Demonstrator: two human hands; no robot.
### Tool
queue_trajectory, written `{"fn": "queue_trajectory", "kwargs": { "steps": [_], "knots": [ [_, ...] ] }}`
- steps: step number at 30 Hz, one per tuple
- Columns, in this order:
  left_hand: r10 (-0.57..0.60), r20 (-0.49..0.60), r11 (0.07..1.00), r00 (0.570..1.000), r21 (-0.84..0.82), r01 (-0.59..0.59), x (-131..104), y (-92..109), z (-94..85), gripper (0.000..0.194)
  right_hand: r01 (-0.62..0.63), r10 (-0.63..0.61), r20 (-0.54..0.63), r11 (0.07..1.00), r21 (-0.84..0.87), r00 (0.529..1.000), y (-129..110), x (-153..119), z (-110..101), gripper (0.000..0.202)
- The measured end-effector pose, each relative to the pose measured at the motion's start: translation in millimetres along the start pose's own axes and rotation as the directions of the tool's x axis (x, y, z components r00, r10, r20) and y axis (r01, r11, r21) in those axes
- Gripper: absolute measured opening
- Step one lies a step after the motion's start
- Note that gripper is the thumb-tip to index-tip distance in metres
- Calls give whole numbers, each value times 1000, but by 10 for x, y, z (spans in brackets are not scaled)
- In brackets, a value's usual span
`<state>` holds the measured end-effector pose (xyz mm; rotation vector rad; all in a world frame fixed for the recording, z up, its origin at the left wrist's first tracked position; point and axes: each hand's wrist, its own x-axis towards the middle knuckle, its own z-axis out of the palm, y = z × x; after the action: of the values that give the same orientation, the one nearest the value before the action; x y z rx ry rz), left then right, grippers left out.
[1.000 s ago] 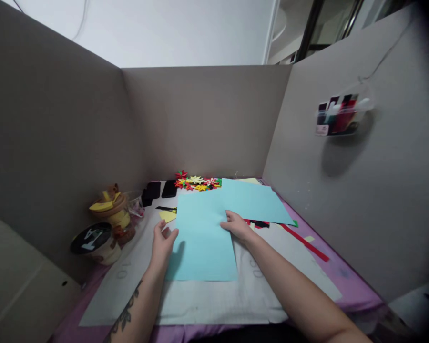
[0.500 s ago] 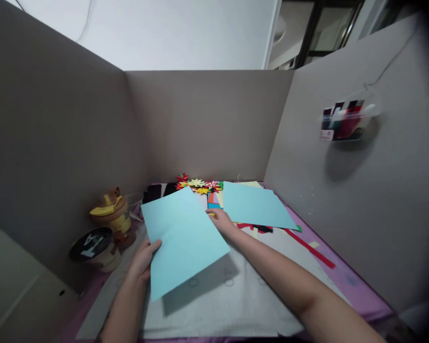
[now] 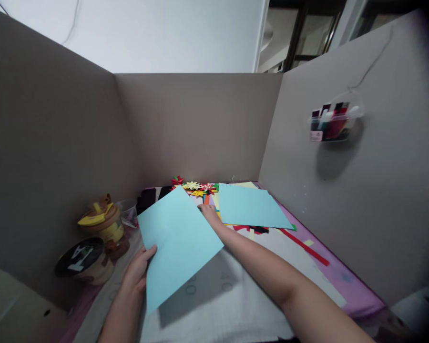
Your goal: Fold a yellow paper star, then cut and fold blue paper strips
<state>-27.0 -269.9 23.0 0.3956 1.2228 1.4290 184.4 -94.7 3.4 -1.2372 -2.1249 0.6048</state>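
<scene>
A plain light blue paper sheet (image 3: 180,243) is held up at a tilt above the work surface. My left hand (image 3: 137,269) is closed on its left edge, thumb on the front face and the other fingers behind. Just past the sheet's right edge, my right hand (image 3: 211,216) reaches over coloured paper pieces (image 3: 206,199), its fingers stretched forward and partly hidden. No object shows in that hand. Close to its right, a second light blue sheet (image 3: 252,205) lies over other papers at the back of the table.
Folded paper stars (image 3: 196,186) line the back. At left stand a tub with a black lid (image 3: 80,257), a yellow-brown pot (image 3: 102,221) and a clear cup (image 3: 127,212). A red strip (image 3: 307,247) lies at right. A clear container (image 3: 331,123) hangs on the right wall.
The view has shifted slightly. My left hand and its sheet sit a little lower, and my right hand's fingers have moved slightly farther forward and left. A yellow bit by those fingers no longer shows.
</scene>
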Motion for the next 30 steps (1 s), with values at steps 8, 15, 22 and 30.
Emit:
{"fn": "queue_trajectory", "kwargs": {
  "steps": [8, 15, 22, 30],
  "knots": [
    [18, -5, 1000, 1000, 8, -18, -5, -36, 118, 27, -202, 164, -281, 973, -113, 946, 800, -372, -795, 41],
    [8, 39, 999, 999, 50, -10, -3, -98, 100, 25, 298, -315, -140, 945, -134, 939, 427, -896, -768, 61],
    [50, 72, 997, 996, 54, -54, -16, -142, 96, 31, 521, -530, 94, 847, 110, 843, 50, -1284, -727, 43],
    [400, 15, 897, 916, 197, -395, 176, -145, 122, 67, 460, -471, 235, 882, 100, 850, 302, -1274, -681, 49]
  ]
}}
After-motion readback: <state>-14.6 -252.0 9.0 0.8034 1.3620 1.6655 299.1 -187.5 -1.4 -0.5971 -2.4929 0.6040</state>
